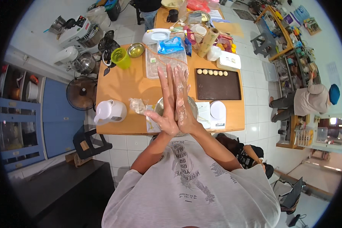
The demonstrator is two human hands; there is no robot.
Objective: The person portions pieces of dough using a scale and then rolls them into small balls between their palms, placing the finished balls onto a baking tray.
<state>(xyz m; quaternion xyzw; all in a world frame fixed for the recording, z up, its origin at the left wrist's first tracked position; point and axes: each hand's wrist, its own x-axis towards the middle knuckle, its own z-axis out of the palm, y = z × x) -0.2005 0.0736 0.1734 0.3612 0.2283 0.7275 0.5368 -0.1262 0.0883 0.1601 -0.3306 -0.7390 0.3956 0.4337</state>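
Observation:
My left hand (166, 117) and my right hand (183, 110) are raised palm to palm over a metal bowl (194, 110) near the table's front edge. Their fingers stretch straight out toward the far side, and pale dough or flour smears the skin. Whether anything lies between the palms is hidden. Right of them, a dark baking tray (218, 89) carries a row of several small pale dough balls (215, 73) along its far edge. A clear plastic bag with something pale in it (137, 106) lies left of the bowl. To the bowl's right is a white kitchen scale (217, 110).
A white pitcher (111, 111) stands at the table's left front. Farther back are a green cup (120, 58), a steel bowl (135, 49), a clear lidded box (152, 70), a hand mixer (156, 35) and a white tub (229, 60). Another person (309, 98) stands at the right-hand shelves.

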